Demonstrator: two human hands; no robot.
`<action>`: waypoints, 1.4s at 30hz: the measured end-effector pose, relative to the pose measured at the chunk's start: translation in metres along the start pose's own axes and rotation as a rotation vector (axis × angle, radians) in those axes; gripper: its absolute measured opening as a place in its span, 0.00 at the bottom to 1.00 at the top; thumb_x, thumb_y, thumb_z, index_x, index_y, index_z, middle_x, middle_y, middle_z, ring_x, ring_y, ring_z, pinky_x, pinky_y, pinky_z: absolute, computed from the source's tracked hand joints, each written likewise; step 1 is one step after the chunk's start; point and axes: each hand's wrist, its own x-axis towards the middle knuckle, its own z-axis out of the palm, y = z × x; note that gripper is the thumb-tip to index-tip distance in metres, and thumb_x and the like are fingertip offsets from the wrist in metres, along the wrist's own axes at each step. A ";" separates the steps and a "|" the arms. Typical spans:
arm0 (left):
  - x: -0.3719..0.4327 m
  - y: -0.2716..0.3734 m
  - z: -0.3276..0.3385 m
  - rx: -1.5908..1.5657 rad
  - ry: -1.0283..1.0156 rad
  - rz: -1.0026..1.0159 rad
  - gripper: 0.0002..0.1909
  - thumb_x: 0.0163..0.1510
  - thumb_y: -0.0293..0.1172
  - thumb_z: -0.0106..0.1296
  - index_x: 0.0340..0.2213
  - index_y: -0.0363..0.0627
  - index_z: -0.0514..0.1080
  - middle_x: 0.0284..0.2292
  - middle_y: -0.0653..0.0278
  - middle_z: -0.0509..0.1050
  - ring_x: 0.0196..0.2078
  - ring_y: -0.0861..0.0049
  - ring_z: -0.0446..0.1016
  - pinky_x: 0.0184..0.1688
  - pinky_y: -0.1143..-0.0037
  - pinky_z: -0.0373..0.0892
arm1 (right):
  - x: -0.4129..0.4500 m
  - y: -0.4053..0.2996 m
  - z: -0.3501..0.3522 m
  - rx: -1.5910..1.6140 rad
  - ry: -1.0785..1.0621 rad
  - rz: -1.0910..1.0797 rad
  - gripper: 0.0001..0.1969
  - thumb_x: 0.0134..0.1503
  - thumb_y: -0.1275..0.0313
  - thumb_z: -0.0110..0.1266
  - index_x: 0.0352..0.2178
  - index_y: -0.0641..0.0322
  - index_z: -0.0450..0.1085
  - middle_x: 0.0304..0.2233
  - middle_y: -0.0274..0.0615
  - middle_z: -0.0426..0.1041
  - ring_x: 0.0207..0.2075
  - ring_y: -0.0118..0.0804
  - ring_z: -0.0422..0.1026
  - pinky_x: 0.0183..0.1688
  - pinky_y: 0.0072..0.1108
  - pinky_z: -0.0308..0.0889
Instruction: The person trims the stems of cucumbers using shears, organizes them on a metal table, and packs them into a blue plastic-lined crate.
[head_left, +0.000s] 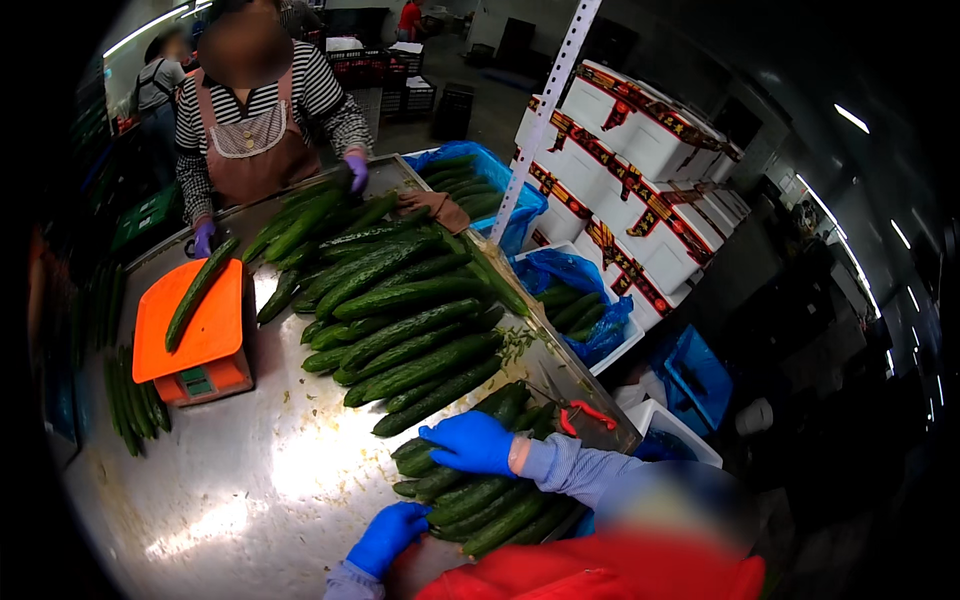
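Note:
My right hand (474, 442), in a blue glove, lies over a pile of dark green cucumbers (480, 499) at the near edge of the metal table. Its fingers point left across the pile, and their undersides are hidden. Lower down, my left hand (388, 534), also gloved in blue, touches the left ends of cucumbers in that pile; whether it grips one cannot be seen. Just beyond lies a larger row of cucumbers (420, 330), side by side. Red-handled scissors (589, 416) rest close to my right hand, at the table's right edge.
An orange weighing scale (191, 322) carries one cucumber (201, 294). More cucumbers (135, 401) lie left of it. Across the metal table (247, 450) stands a co-worker (255, 142) in purple gloves. A perforated post (544, 120), blue-lined crates (577, 307) and stacked white foam boxes (622, 180) flank the right side.

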 end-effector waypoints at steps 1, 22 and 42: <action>0.000 0.006 -0.001 0.046 -0.032 -0.028 0.11 0.47 0.28 0.50 0.35 0.39 0.73 0.24 0.54 0.73 0.23 0.71 0.73 0.29 0.73 0.68 | -0.002 0.001 0.001 0.001 -0.002 0.001 0.20 0.52 0.60 0.48 0.43 0.61 0.66 0.26 0.48 0.70 0.28 0.47 0.70 0.30 0.33 0.66; -0.125 -0.001 -0.015 -0.578 0.286 -0.274 0.08 0.49 0.31 0.52 0.28 0.41 0.76 0.20 0.68 0.71 0.19 0.87 0.66 0.24 0.83 0.65 | -0.006 0.002 -0.001 -0.039 0.015 0.038 0.21 0.49 0.58 0.51 0.43 0.56 0.67 0.29 0.44 0.72 0.28 0.44 0.71 0.29 0.31 0.65; -0.156 -0.015 0.029 0.387 0.850 -0.247 0.26 0.46 0.41 0.52 0.49 0.54 0.64 0.46 0.49 0.66 0.48 0.57 0.66 0.49 0.67 0.63 | 0.001 0.006 0.008 -0.108 0.062 -0.027 0.20 0.50 0.57 0.48 0.42 0.55 0.67 0.25 0.41 0.70 0.26 0.42 0.71 0.26 0.32 0.64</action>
